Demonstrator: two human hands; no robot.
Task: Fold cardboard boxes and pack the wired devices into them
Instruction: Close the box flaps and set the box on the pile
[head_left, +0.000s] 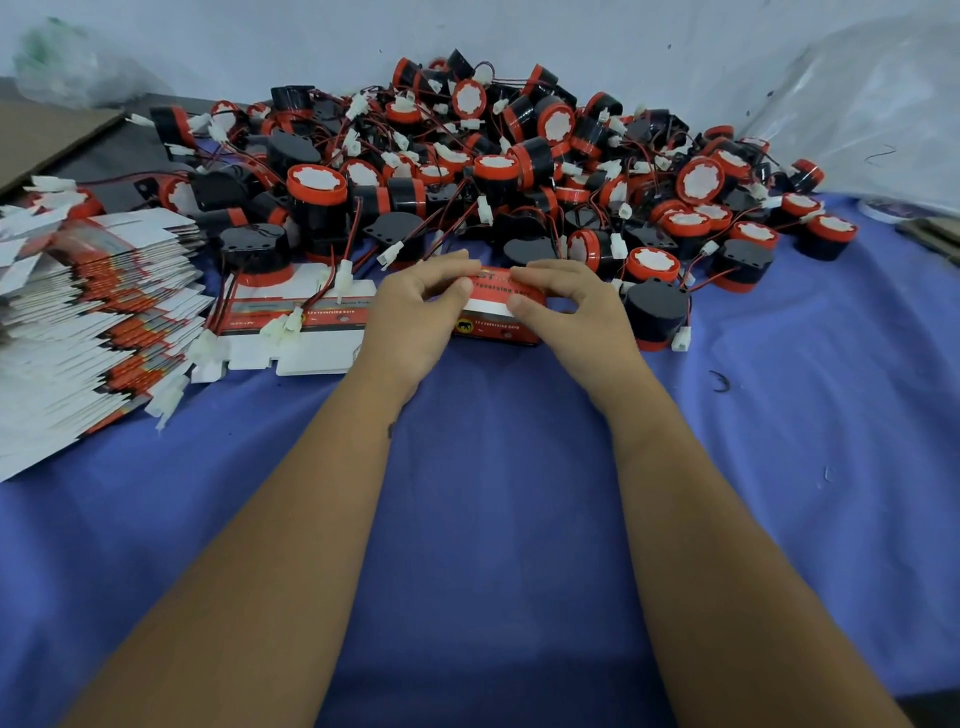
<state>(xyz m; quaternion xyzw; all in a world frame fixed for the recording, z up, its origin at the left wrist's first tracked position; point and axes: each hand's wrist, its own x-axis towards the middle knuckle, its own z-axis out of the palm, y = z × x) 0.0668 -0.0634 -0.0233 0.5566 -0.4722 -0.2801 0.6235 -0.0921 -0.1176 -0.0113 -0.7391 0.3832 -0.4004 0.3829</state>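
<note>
Blue cloth table covering (493, 519): spread across the whole work surface, nearest the viewer; two bare forearms reach out over it side by side.

Left hand (410, 312): fingers curled over the left end of a small red printed cardboard box (501, 312), thumb on its near face; gripping it.

Right hand (576, 301): fingers curled over the right end of the same box, thumb pressing a white flap on the near side; gripping it.

Small red printed cardboard box: on the cloth, centre of the scene, between the two hands, just in front of the device heap. Whether it holds anything cannot be told.

Heap of round black-and-red wired devices (493, 161): a large pile behind the box, reaching back to the pale wall; thin red and black leads end in white plastic connectors; several units show white faces.

Flat unfolded red-and-white carton blank (296, 332): just left of the left hand, lying flat, with one black-and-red device (254, 254) standing on its far edge and leads trailing over it.

Stack of flat carton blanks (93, 322): far left, fanned out.

Brown cardboard sheet (41, 135): upper left corner.

Clear plastic sheeting (872, 104): upper right.
</note>
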